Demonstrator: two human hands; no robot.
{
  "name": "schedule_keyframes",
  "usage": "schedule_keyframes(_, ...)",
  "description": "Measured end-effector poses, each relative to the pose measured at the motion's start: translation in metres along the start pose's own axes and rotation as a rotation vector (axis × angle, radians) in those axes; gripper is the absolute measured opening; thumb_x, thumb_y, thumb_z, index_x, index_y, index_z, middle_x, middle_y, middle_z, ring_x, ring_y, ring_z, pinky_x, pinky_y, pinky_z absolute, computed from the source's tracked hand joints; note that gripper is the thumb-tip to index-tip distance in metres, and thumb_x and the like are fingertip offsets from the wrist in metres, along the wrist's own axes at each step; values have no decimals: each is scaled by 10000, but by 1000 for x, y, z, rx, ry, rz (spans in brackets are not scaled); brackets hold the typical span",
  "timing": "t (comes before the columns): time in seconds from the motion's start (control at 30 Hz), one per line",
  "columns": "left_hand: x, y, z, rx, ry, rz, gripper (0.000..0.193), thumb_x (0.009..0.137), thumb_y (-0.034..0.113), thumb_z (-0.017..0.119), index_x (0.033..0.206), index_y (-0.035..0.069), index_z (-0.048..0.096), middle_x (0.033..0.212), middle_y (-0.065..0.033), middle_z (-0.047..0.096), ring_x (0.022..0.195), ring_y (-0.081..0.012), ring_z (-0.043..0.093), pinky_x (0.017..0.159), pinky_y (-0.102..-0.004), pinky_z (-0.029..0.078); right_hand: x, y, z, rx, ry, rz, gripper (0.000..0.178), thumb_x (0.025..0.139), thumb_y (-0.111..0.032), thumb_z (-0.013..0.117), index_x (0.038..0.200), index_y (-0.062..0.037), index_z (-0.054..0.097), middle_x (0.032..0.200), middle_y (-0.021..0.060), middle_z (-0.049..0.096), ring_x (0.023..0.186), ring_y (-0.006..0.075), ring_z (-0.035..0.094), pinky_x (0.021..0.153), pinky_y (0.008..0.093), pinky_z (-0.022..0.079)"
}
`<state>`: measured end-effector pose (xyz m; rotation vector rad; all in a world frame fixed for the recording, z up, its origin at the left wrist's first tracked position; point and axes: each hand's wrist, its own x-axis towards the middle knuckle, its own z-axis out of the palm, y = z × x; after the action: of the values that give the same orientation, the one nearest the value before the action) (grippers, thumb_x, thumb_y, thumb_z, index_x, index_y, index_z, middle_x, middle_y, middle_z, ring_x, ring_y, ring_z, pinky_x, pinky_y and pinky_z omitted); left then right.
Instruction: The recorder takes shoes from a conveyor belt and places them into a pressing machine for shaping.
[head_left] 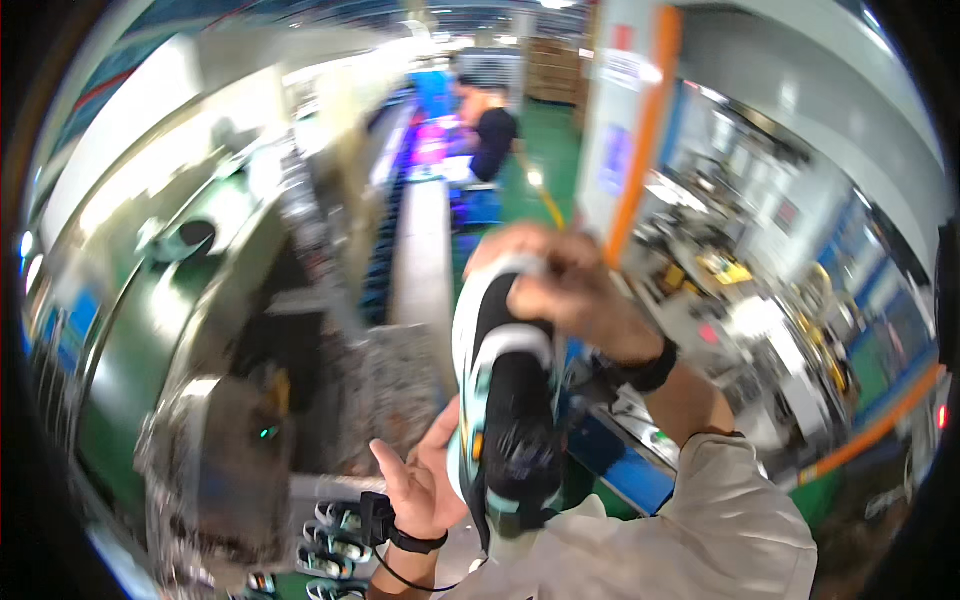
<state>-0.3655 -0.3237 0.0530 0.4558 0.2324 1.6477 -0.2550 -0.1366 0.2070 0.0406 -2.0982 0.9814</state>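
A sneaker (515, 400) in white, black and mint green is held up in front of my chest. Across its upper end my right hand (575, 290) is closed, thumb and fingers gripping the shoe, with some motion blur. Beside the shoe's lower left side is my left hand (430, 485), palm up. Its thumb and a finger are stretched apart, and the other fingers are partly hidden behind the shoe. Whether this hand bears any of the shoe's weight I cannot tell. Both wrists wear black straps, and a small device sits on the left one.
Several similar shoes (335, 545) stand low on the left. A long conveyor line (425, 240) runs ahead, with another person (490, 125) beside it. On the left is a green belt (150, 320) carrying a shoe part. A cluttered workbench (720, 290) stands right, behind an orange-edged post (645, 130).
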Motion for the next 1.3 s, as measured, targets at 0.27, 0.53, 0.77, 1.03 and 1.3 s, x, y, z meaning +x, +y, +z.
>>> schedule_keyframes(0.27,70,-204,33,260,-103,-494,595,972,445,496,1354,-11,468,1324,-183,561,1090,-300,609,963,-430,488,-284,-18,-113,72,638,458,601,960,-365,617,1407,-22,410,1179,116,627,983,141,603,822,312,511)
schedule_keyframes(0.53,137,-438,122,883,-399,-357,551,948,146,646,1418,-19,411,1205,-72,603,1052,-113,550,907,-271,459,-482,-64,-176,4,1399,947,618,710,-129,789,1270,-17,551,1103,44,636,915,116,610,830,281,506)
schedule_keyframes(0.77,205,-625,138,889,-502,-596,747,975,393,588,1450,-111,309,1435,-225,457,1307,-237,458,1064,-322,374,-632,-110,-254,-143,1979,648,514,752,-62,722,1197,63,497,1032,104,602,837,178,615,727,323,550)
schedule_keyframes(1.03,357,-826,65,1557,-311,-340,668,796,376,725,1200,-118,529,1097,-270,653,1030,-355,643,905,-390,489,-666,-149,-293,-514,1952,709,595,763,-9,675,1322,59,479,1181,81,577,1053,166,556,957,296,438)
schedule_keyframes(1.3,401,-843,12,1896,-138,-166,551,773,246,726,1165,-90,533,988,-274,672,902,-407,667,816,-450,535,-653,-124,-371,-916,1762,1085,472,733,-103,697,1165,34,567,959,64,628,809,134,579,747,276,500)
